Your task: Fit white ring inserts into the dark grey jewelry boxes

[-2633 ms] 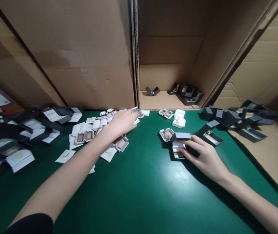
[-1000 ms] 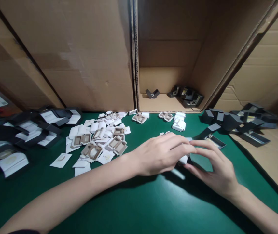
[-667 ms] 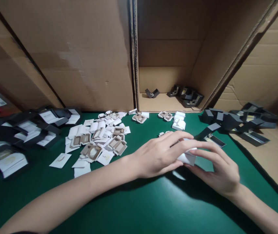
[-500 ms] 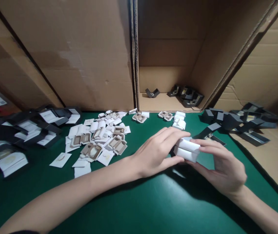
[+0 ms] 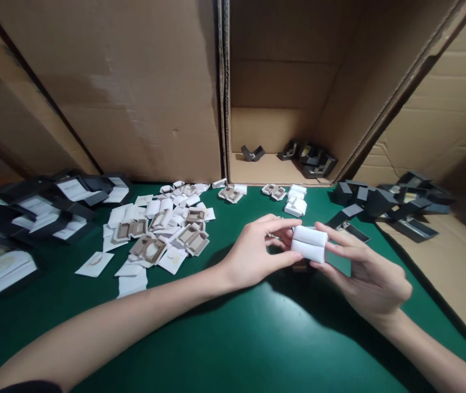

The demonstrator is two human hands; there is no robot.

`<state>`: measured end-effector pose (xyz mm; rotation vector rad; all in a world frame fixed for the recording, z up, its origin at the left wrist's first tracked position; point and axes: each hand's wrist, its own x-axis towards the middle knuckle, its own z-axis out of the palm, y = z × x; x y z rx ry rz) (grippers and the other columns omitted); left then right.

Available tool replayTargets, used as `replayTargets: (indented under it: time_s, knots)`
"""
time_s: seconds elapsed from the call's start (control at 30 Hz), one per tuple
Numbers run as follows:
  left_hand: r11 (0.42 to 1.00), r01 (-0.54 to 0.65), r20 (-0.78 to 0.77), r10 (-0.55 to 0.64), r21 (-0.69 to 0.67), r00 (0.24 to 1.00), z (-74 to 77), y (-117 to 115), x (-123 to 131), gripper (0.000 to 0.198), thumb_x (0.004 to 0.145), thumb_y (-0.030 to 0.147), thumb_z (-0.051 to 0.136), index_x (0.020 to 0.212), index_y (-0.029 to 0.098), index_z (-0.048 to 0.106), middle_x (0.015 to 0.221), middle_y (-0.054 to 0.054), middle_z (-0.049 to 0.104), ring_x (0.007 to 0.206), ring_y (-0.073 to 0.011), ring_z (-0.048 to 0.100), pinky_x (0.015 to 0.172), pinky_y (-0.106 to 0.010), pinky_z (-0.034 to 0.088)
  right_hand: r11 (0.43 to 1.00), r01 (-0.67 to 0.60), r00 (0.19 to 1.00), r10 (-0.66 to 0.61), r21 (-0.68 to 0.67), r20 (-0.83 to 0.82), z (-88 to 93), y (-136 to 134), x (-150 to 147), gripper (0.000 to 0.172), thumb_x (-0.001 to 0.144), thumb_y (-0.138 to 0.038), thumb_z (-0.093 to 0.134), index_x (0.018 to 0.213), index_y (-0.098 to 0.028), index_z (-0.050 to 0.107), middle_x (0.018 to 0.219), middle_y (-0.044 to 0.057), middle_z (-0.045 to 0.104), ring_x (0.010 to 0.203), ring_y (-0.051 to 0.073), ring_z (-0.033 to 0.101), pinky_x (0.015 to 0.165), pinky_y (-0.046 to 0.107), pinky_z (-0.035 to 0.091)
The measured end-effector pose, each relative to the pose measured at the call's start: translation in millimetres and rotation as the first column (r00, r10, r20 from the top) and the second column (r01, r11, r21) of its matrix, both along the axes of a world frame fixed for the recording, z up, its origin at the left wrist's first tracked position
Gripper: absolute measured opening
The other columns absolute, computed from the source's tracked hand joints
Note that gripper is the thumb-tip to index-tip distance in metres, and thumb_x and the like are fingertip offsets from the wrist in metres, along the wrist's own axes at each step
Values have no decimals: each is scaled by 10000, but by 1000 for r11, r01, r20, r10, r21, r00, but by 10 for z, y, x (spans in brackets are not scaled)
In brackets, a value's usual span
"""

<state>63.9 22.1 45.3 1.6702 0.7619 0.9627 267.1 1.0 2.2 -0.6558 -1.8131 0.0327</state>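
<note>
A small white padded insert (image 5: 309, 244) with a groove across its middle is held up over the green table, right of centre. My left hand (image 5: 257, 248) pinches its left side between thumb and fingers. On the other side, the fingertips and thumb of my right hand (image 5: 364, 267) grip its right edge. Something dark, partly hidden, lies just below the insert. Beyond my hands sit a few white inserts (image 5: 296, 204) and a grey-brown tray piece (image 5: 274, 191). An open black box (image 5: 347, 222) rests behind my right hand.
White and grey-brown pieces (image 5: 159, 218) are heaped left of centre. Black boxes with white linings (image 5: 53, 210) crowd the far left. More black boxes (image 5: 396, 202) lie at right, on and beside a cardboard flap (image 5: 454, 278). A cardboard carton (image 5: 269, 170) holds several black boxes.
The white insert has shifted slightly left and up, and its grooved face shows more squarely. The fingers of my left hand have moved back from its top. The view has shifted slightly.
</note>
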Motion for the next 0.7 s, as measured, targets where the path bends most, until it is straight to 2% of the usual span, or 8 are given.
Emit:
replayTargets:
  time_s: [0.13, 0.27, 0.37, 0.47, 0.53, 0.6, 0.7]
  knots:
    - [997, -2, 57, 6, -83, 998, -12, 1, 17, 445, 735, 151, 724, 1166, 106, 624, 1012, -69, 580, 891, -133, 596, 832, -284, 546, 1000, -12, 1000, 12, -21, -21, -8, -3, -5, 494, 623, 26, 756, 1061, -175, 646, 1148, 141, 677, 1043, 302, 658, 818, 422, 589]
    - [998, -3, 79, 9, -67, 997, -83, 9, 27, 433, 746, 160, 717, 1167, 128, 620, 1018, -67, 576, 909, -138, 590, 849, -297, 537, 997, -40, 999, 38, -66, -26, -36, 14, -3, 531, 645, 6, 743, 1113, -205, 605, 1128, 126, 669, 1052, 302, 650, 819, 459, 580]
    - [1000, 13, 78, -15, 21, 997, -130, 8, 28, 434, 767, 190, 708, 1186, 154, 599, 999, -55, 565, 900, -142, 586, 847, -306, 532, 991, -67, 998, 66, -116, -17, -35, 34, 1, 612, 667, -6, 723, 1202, -234, 534, 1112, 112, 646, 1057, 283, 634, 823, 463, 564]
    - [981, -9, 50, -1, 193, 999, -174, 10, 19, 436, 794, 233, 690, 1210, 195, 560, 1006, -50, 547, 898, -150, 575, 827, -308, 530, 992, -19, 994, 32, -122, 107, -9, 44, 21, 549, 676, -37, 724, 1162, -227, 552, 1071, 111, 630, 1000, 257, 627, 773, 413, 550]
    - [941, -70, 17, 68, 330, 998, -230, 24, 10, 545, 755, 288, 736, 1247, 229, 509, 1087, -63, 519, 962, -182, 557, 846, -338, 521, 993, 8, 983, 13, -119, 181, 14, 44, 35, 482, 684, -60, 722, 1113, -214, 566, 1052, 115, 622, 968, 248, 620, 747, 392, 535]
    - [894, -119, -34, 148, 432, 988, -319, 49, 2, 780, 661, 358, 811, 1323, 255, 412, 1222, -91, 451, 1075, -237, 515, 910, -403, 495, 993, 20, 976, 7, -119, 218, 30, 41, 37, 434, 690, -75, 715, 1075, -204, 560, 1052, 121, 618, 965, 251, 610, 759, 397, 521]
    - [889, -66, -163, 155, 453, 974, -471, 88, 0, 1113, 559, 428, 860, 1439, 259, 199, 1391, -146, 301, 1253, -322, 400, 1025, -502, 408, 990, 27, 965, 10, -138, 263, 32, 34, 6, 337, 706, -92, 701, 993, -196, 557, 1049, 122, 623, 961, 250, 608, 766, 393, 509]
